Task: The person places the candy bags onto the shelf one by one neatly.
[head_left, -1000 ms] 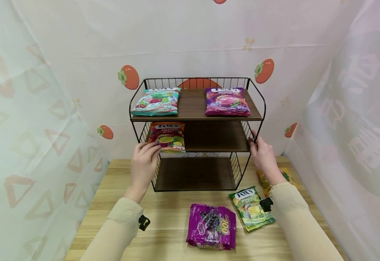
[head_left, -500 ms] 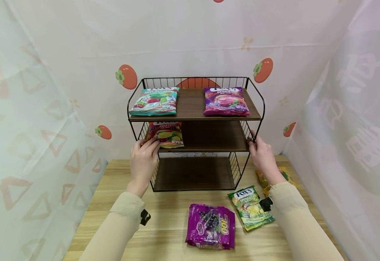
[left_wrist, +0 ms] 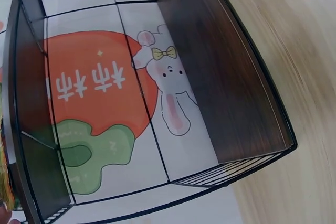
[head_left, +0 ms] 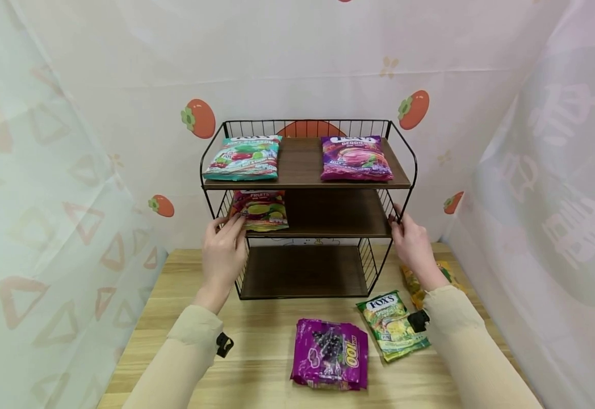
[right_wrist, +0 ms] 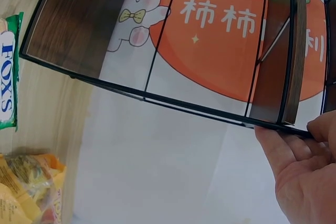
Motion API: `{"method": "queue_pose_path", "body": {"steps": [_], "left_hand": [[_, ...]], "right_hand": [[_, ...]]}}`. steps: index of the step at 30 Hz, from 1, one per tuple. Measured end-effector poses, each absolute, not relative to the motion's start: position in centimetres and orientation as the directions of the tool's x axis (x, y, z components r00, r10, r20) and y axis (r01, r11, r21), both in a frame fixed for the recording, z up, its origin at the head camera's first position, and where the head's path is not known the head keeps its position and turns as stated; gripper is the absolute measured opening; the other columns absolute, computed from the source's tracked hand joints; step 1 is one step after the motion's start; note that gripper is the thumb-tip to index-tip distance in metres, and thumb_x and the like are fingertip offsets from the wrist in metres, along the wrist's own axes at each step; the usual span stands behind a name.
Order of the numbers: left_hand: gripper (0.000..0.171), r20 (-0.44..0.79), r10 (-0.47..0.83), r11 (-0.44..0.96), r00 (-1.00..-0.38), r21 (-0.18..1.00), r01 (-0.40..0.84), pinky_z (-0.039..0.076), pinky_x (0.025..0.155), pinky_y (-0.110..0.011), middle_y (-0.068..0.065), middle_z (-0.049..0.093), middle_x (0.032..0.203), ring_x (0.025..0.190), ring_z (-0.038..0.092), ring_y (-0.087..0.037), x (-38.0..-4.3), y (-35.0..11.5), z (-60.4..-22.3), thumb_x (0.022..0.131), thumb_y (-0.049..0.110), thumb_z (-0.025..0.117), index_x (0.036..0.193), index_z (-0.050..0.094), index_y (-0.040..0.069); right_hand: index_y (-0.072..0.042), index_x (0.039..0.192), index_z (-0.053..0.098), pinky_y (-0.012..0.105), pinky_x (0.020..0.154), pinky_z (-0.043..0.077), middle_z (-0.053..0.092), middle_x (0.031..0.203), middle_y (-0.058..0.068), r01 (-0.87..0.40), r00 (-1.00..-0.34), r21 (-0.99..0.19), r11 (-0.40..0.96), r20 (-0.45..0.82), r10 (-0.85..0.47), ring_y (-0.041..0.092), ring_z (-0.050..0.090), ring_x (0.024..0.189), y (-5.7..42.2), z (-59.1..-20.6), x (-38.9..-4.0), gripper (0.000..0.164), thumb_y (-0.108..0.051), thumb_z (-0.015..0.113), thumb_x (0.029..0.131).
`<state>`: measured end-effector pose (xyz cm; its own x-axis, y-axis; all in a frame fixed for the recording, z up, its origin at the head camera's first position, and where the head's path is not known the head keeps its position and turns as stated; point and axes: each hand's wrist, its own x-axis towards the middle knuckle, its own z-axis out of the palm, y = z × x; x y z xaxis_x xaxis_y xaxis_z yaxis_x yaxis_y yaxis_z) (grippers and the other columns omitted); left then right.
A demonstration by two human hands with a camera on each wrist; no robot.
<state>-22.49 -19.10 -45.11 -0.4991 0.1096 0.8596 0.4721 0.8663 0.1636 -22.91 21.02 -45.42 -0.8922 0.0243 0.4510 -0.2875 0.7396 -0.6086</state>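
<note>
My left hand (head_left: 223, 250) is at the left end of the middle shelf, its fairly straight fingers resting on the left front of a red Fox's Fruits candy bag (head_left: 260, 211). That bag lies on the shelf, its top partly hidden under the upper board. In the left wrist view only a sliver of the bag (left_wrist: 5, 177) shows at the edge. On the other side, my right hand (head_left: 414, 244) grips the right side of the black wire shelf rack (head_left: 338, 211). The right wrist view shows the right thumb and fingers (right_wrist: 278, 148) around the frame by the middle board.
On the top shelf lie a teal Fox's bag (head_left: 246, 159) and a purple Fox's Berries bag (head_left: 356, 159). A purple candy bag (head_left: 330, 355), a green Fox's bag (head_left: 393, 326) and a yellow bag (head_left: 445, 274) lie on the wooden table (head_left: 262, 341).
The red candy bag has slid back onto the middle shelf and lies flatter. My left fingers have shifted slightly left over it. The right hand holds the same spot.
</note>
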Motion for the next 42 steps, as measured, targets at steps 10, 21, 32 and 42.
{"method": "queue_pose_path", "body": {"steps": [10, 21, 32, 42], "left_hand": [[0.021, 0.887, -0.141, 0.791, -0.440, 0.369, 0.489, 0.054, 0.066, -0.050, -0.022, 0.074, 0.090, 0.086, 0.066, -0.040, -20.6, -21.6, -43.6, 0.095, -0.002, 0.062, 0.109, 0.077, -0.004], [0.028, 0.822, -0.176, 0.827, -0.541, 0.422, 0.372, 0.057, 0.063, -0.054, -0.019, 0.077, 0.093, 0.075, 0.072, -0.041, -20.5, -23.9, -42.1, 0.098, 0.008, 0.060, 0.119, 0.073, -0.004], [0.058, 0.424, -0.154, 0.690, -0.893, 0.693, 0.210, 0.054, 0.097, -0.055, -0.021, 0.069, 0.127, 0.111, 0.070, -0.040, -20.9, -24.0, -39.0, 0.103, 0.044, 0.056, 0.147, 0.055, 0.006], [0.052, 0.398, -0.092, 0.698, -0.913, 0.680, 0.225, 0.058, 0.088, -0.055, -0.022, 0.074, 0.112, 0.081, 0.076, -0.036, -21.9, -23.9, -37.9, 0.106, 0.041, 0.052, 0.143, 0.059, 0.006]], "right_hand": [[-0.004, 0.155, 0.041, 0.054, 0.076, 0.049, 0.066, 0.120, 0.035, -0.230, -0.933, -0.666, 0.710, 0.357, 0.032, 0.049, 0.066, 0.098, 21.4, -44.8, -22.4, 0.048, -0.014, 0.046, 0.109], [-0.008, 0.161, 0.030, 0.057, 0.099, 0.052, 0.054, 0.143, 0.028, -0.209, -0.972, -0.752, 0.625, 0.232, -0.045, 0.043, 0.062, 0.123, 22.8, -44.7, -21.4, 0.056, -0.027, 0.044, 0.110], [-0.024, 0.165, -0.009, 0.068, 0.111, 0.036, 0.010, 0.168, 0.027, -0.021, -0.959, -0.902, 0.432, -0.104, -0.264, 0.051, 0.029, 0.147, 26.4, -47.8, -19.6, 0.087, -0.043, 0.052, 0.107], [-0.014, 0.162, -0.020, 0.072, 0.112, 0.031, -0.005, 0.164, 0.035, 0.231, -0.890, -0.831, 0.507, -0.391, -0.235, 0.060, 0.012, 0.147, 28.0, -53.3, -18.4, 0.109, -0.052, 0.061, 0.100]]}}
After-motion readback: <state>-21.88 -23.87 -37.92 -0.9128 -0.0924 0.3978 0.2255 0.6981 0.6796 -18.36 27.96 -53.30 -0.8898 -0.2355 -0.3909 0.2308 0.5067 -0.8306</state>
